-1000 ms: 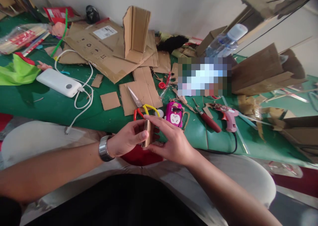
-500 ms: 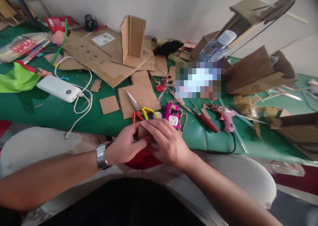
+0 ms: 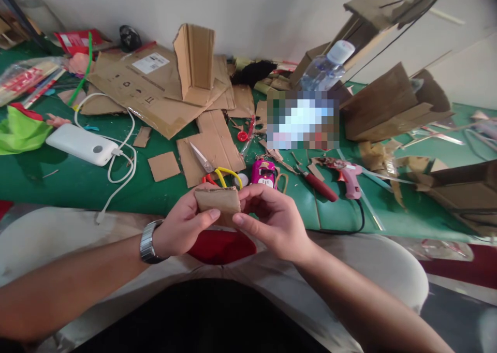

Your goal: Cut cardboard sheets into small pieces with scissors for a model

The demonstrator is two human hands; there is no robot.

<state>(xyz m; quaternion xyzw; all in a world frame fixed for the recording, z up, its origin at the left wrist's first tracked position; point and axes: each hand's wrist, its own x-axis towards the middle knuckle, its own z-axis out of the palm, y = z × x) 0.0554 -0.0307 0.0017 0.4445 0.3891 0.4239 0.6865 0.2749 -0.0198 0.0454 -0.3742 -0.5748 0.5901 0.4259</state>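
Between my hands, over my lap at the table's front edge, is a small folded piece of cardboard (image 3: 218, 200). My left hand (image 3: 182, 223) grips its left side, thumb across the front face and fingers behind. At its right end my right hand (image 3: 274, 218) pinches the edge with thumb and curled fingers; the fingertips behind it are partly hidden. Just beyond lie scissors (image 3: 202, 157) with red and yellow handles, their grips partly covered by the cardboard. A pink toy car (image 3: 264, 174) sits close to my right fingers.
Cardboard sheets (image 3: 155, 94) and scraps cover the back of the green table (image 3: 116, 185). A power bank (image 3: 79, 144) with a white cable lies left. To the right are a red-handled tool (image 3: 320, 187), a pink glue gun (image 3: 351, 179), a water bottle (image 3: 324, 71) and cardboard structures (image 3: 382, 102).
My right hand has moved off the top of the cardboard to its right end and turned, so the front face now shows. The view has shifted slightly.
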